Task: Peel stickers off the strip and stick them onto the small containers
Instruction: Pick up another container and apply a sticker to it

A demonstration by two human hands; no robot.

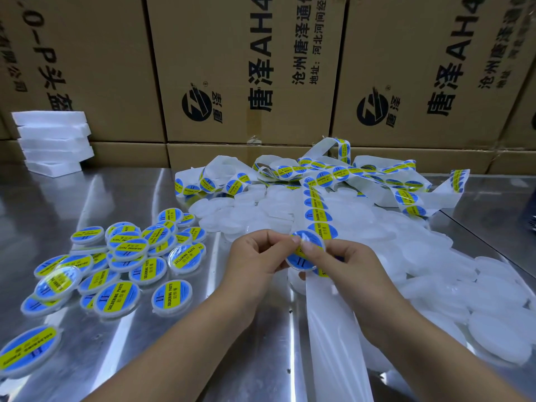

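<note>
- Under the held container (295, 265), steel table (145, 198) fills the view; cardboard boxes (246, 68) wall it off far behind the container.
- Right of and behind the held container: heap of bare white containers (435, 271), no labels, lying against one another.
- Left of the held container: labelled containers (127, 256) in a loose pile, well apart from my hands.
- Far left of the held container, against the boxes: white foam stack (53, 140).
- Sticker strip (317, 216): tangle sits behind the held container and one run comes straight down to it. Long axis points away from me toward the boxes. Next sticker on that run lies just behind the container's far edge.
- Spent backing (327, 329): carries on from the held container toward me, passing beside my right forearm.
- Left hand (255, 256): on the container's left side, fingers curled, pinching its upper left rim.
- Right hand (351, 265): on the container's right side, thumb and fingers pinching across the face.
- Held container sits between both hands, face tilted up to me.
- Sticker (309, 240): blue and yellow, on that face; glare on top, can't tell if it's fully flat.
- My read: drop-off lies left, so the left hand is nearer for that; the next sticker lies straight behind, right hand nearer.
</note>
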